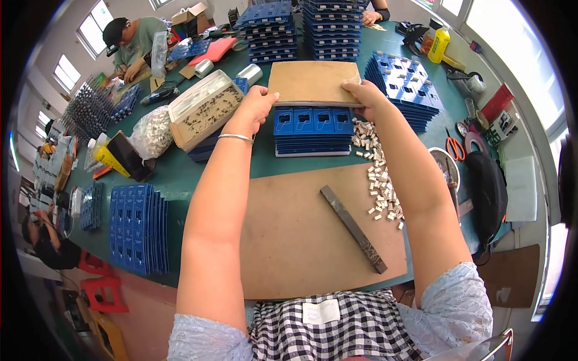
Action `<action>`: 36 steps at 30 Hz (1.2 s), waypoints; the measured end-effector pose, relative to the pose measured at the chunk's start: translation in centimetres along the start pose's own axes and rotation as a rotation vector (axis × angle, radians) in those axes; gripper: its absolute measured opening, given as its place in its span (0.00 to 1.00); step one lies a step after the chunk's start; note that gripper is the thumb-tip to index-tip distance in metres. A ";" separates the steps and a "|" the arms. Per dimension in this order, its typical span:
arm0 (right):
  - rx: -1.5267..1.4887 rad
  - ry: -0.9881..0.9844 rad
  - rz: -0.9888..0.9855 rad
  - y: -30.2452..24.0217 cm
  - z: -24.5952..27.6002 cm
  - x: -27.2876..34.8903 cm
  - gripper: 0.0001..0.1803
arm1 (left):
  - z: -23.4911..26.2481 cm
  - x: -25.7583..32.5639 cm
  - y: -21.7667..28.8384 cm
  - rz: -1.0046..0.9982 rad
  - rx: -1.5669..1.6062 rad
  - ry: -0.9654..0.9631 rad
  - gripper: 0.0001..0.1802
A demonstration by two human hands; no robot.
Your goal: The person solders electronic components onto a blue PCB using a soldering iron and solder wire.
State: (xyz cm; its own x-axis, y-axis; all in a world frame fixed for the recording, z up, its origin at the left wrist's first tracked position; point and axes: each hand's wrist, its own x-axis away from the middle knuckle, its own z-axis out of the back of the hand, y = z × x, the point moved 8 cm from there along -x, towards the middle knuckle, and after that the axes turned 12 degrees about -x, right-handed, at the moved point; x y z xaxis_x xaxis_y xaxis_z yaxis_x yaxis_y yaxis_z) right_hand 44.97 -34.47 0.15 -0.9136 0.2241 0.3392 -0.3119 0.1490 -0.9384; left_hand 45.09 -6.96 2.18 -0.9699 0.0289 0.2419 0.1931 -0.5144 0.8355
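Both my arms reach forward to a flat brown board [313, 81], gripped at its two ends. My left hand [254, 109] is closed on the left end, and my right hand [366, 96] holds the right end with the thumb on top. Just below the board's near edge shows a stack of blue circuit board panels [313, 123]; whether the board rests on it I cannot tell. Small white connectors [380, 180] lie loose to the right of the stack. A dark metal bar [353, 228] lies slantwise on the brown work sheet [283, 240] nearer me.
An open box of small parts [205, 111] stands left, beside a bag of white pieces [152, 132]. Blue panels stand in stacks at the back [331, 30], right [402, 87] and left [135, 228]. Orange-handled scissors [454, 146] lie right. A person [135, 45] works far left.
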 end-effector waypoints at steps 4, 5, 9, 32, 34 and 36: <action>-0.035 0.046 -0.033 0.2 0.3 -0.3 0.27 | -0.2 0.1 0.1 0.002 0.023 0.009 0.17; -0.033 0.046 -0.031 0.1 0.4 -0.5 0.27 | -0.3 0.0 0.1 0.013 0.072 -0.021 0.16; -0.092 -0.014 0.011 -1.5 -0.5 1.3 0.27 | 0.0 0.6 -0.1 -0.003 0.319 -0.099 0.10; -0.477 -0.492 -0.143 11.1 -10.1 29.5 0.30 | -2.1 29.7 -13.8 -0.559 1.301 0.072 0.26; -0.167 -0.263 0.267 9.9 -7.3 28.3 0.36 | -2.0 30.7 -15.1 -0.557 1.197 0.081 0.27; 0.160 -0.179 0.658 6.8 -7.6 29.6 0.36 | -1.6 31.3 -15.8 -0.551 1.092 0.085 0.28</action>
State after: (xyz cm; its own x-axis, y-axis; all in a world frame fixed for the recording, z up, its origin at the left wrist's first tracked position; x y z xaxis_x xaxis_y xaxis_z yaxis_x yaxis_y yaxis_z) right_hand 17.77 -19.53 4.35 -0.9504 0.0551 -0.3063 0.2991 -0.1097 -0.9479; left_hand 11.49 0.71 -4.21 -0.9601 -0.0617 -0.2729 -0.2622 0.5389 0.8005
